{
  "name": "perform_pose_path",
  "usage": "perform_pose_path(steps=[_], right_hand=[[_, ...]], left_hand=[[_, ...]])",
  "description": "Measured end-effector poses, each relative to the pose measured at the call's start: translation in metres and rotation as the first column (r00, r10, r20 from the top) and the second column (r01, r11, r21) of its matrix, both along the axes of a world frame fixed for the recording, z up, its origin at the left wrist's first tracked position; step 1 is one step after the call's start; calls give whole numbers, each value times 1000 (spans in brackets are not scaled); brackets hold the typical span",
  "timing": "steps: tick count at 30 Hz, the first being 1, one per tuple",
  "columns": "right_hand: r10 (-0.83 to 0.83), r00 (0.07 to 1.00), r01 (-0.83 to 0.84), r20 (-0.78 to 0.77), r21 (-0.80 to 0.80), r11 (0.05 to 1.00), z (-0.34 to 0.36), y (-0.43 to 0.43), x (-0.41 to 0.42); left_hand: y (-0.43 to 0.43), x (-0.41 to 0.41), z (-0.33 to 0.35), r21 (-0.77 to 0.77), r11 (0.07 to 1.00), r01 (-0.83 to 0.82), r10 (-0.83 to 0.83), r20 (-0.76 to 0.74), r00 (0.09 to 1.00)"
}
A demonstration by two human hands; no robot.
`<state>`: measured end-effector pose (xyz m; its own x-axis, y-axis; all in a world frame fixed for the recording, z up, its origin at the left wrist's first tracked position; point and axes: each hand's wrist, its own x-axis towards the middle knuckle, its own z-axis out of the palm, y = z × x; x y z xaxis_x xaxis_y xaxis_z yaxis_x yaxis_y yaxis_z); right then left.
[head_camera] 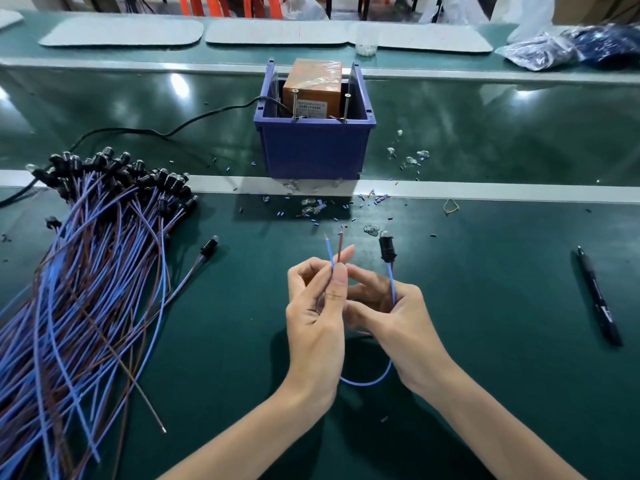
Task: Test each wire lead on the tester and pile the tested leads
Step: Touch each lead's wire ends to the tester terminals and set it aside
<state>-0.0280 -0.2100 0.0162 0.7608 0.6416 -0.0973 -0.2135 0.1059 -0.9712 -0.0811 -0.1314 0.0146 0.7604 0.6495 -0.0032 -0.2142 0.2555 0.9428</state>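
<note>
**Lead readied for tester**

Pinching lead ends in left hand, splayed apart, likely to meet both pins on tester ahead. Gripping below socket in right hand, bulb upright, in view. Held above counter, right of pile.

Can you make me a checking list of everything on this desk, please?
Surface: green bench mat, shiny, littered.
Job's things: one wire lead held up; pile of leads at left; orange tester inside blue bin.
Clutter: wire snippets, tiny glass bulbs, black pen, yellow band.
Hands: left hand pinches the lead's bare ends; right hand grips its blue wire.
Cables: black cord runs to the bin.
Surroundings: grey mats, plastic bags behind.
</note>
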Motion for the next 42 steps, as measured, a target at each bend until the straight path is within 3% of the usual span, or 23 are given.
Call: perform_pose_path(steps=[4,13,20,23,26,33,38,42], right_hand=[[-15,1000,15,2,20,1000,-2,0,-1],[-140,977,140,160,9,990,-5,-1,-2],[-162,983,160,90,23,987,-3,-2,-5],[-246,969,246,-20,-15,969,0,0,-4],[-349,937,348,1,-73,935,3,0,2],[-467,884,468,-33,69,881,25,-5,31],[-475,879,466,37,145,873,44,4,55],[-499,865,486,40,176,856,57,22,75]], left_hand=[[-1,-1,-2,61,998,-25,25,2,1000],[3,1,-3,136,988,-72,73,-4,997],[10,3,-2,177,979,-99,88,69,994],[12,3,0,186,976,-113,99,82,992],[19,5,5,205,967,-154,151,31,988],[62,23,37,117,962,-246,231,129,964],[90,49,69,221,952,-214,201,78,976],[112,75,85,351,887,-300,291,78,953]])
